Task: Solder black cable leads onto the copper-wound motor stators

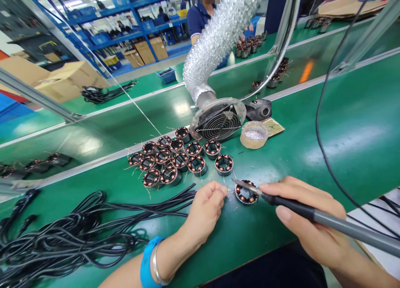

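Observation:
My right hand [315, 221] is wrapped round a soldering iron [300, 209], with its tip over the near side of a motor stator [246, 192] with copper windings. Just left of that stator, my left hand [208, 204] is closed in a pinch. Thin wire ends, one bluish, stick out from its fingertips, and a black cable [175, 213] runs in behind this hand. Thin wire leads rise beside the stator, close to the iron's tip. Beyond my hands stand several more stators [168, 175] in a cluster, with a single stator [224, 165] at their right.
Coiled black cables [78, 229] lie at left on the green bench. A fan-fronted extraction hood [218, 121] on a silver duct [206, 58] hangs behind the stators. Right of it are a round tub [254, 134] and a sponge tray [274, 127]. Across the bench is another person.

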Action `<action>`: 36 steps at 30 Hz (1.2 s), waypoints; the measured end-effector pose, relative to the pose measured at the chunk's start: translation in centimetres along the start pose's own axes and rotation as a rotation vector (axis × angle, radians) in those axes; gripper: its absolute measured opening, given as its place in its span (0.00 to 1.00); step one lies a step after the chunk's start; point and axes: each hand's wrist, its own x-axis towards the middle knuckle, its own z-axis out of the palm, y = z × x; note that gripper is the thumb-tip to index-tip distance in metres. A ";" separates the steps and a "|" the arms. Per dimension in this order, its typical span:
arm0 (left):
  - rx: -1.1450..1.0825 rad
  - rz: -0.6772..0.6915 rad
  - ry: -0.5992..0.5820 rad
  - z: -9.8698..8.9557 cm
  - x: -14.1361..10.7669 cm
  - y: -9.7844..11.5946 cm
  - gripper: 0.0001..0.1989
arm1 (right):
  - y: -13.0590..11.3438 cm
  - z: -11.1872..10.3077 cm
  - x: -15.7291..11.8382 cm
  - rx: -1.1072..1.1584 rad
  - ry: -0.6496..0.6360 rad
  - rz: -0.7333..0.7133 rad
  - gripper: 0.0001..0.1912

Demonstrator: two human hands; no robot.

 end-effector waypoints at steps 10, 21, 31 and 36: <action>0.038 0.015 -0.009 -0.3 -0.1 -0.2 0.18 | 0.0 0.5 0.1 0.038 0.003 0.033 0.12; 0.083 0.058 -0.015 -0.5 -0.1 -0.6 0.20 | -0.4 1.1 -0.3 0.048 0.021 0.030 0.11; 0.084 0.061 -0.025 -0.5 -0.1 -0.6 0.20 | -1.0 0.9 -0.5 -0.018 0.023 -0.086 0.14; 0.086 0.056 -0.028 -0.5 -0.1 -0.6 0.18 | -1.4 0.4 -0.4 -0.005 0.024 -0.048 0.15</action>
